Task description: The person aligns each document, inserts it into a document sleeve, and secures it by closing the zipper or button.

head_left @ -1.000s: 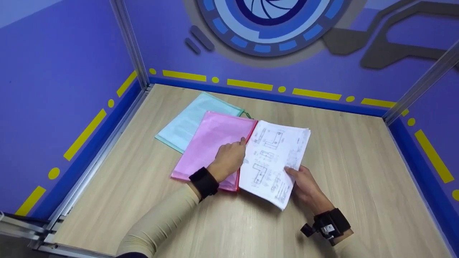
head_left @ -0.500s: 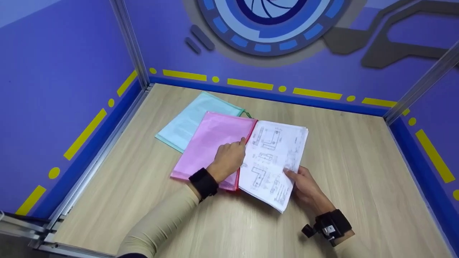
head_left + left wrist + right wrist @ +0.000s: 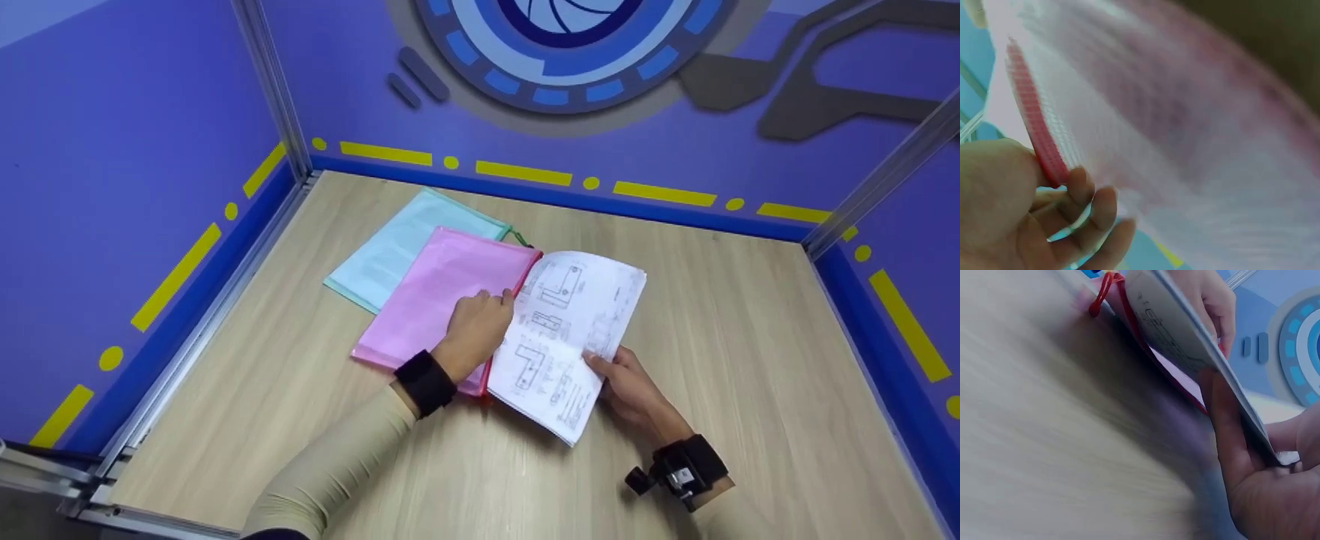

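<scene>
Mid-table, paper stack (image 3: 568,330) of line drawings sits half inside the pink zip pouch (image 3: 442,296), lower edge raised; right hand (image 3: 628,386) pinches its near corner, presumably to steer it. Left hand (image 3: 478,328) grips the pouch's red edge, likely holding the mouth open. Teal pouch (image 3: 397,251) lies underneath, papers showing through, on wooden table (image 3: 712,315)

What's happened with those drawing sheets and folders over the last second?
The right hand, gripping the stack of drawing sheets, has slid it leftward toward the red-edged opening of the pink pouch. The left hand holds the pouch's edge as before. The green pouch underneath has not moved on the table.
</scene>
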Available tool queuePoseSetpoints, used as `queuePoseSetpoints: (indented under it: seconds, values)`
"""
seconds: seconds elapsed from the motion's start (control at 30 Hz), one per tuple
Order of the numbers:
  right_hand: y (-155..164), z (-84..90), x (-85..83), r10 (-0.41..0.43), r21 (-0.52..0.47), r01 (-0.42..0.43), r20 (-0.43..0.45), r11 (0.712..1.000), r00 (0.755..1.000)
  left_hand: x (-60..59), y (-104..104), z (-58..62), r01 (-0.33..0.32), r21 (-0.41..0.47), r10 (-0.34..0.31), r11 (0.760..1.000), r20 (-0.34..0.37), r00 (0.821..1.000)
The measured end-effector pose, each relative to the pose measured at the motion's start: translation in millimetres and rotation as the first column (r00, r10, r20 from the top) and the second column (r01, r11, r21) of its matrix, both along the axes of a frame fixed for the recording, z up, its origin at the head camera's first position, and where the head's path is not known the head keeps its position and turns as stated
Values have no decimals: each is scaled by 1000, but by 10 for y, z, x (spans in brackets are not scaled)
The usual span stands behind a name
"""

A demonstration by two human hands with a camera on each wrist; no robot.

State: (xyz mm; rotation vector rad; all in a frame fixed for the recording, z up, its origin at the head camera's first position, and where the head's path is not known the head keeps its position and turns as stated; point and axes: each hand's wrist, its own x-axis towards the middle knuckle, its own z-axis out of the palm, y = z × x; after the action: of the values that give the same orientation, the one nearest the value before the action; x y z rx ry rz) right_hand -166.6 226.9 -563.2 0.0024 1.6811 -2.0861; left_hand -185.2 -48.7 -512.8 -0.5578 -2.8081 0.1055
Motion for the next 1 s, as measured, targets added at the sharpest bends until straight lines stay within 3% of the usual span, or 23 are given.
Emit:
queuePoseSetpoints:
  seconds: [0.1,0.23,0.47,0.7,0.9,1.0]
  values:
    - [-36,-15,-23,26,16,-26,33,1000,999,3,7,-2,-24,-72,19,997,-69,997]
    - [-85,-19,-20,22,83,-27,60,996,998,28,31,-11,-43,-42,38,998,-110,993]
    - [-141,4,4,2,89,-3,5,996,1000,23,24,-30,-76,65,81,995,-77,994]
    - [-166,5,-35,-12,71,8,54,997,998,77,59,-49,1,27,0,1000,-54,999]
    - [-174,42,-1,-6,127,-2,58,992,998,26,47,35,-51,72,54,996,-38,998]
    - [-179,45,7,1,126,-3,17,992,1000,21,43,63,-35,69,37,997,-39,999]
